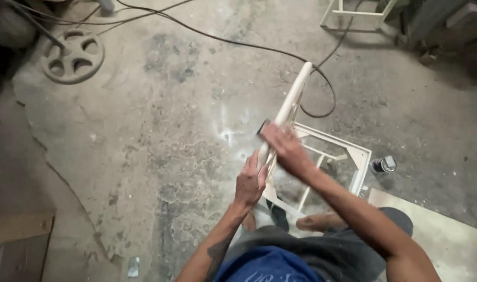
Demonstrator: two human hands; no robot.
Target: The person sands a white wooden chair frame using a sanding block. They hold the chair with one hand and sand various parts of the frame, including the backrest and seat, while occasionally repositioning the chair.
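Observation:
A cream-white wooden chair frame [348,151] stands on the concrete floor in front of me, its curved top rail [296,96] reaching up and away. My left hand [250,181] grips the lower end of that rail. My right hand [284,148] presses a small dark sanding pad [263,127] against the rail just above the left hand; the hand hides most of the pad. My knees and a bare foot [317,222] show below the frame.
A black cable [238,44] loops across the floor behind the chair. A dusty round wheel [72,56] lies at far left. A small can [384,165] stands right of the frame, a pale board [442,230] lies at lower right, and another white frame [353,13] stands at the top.

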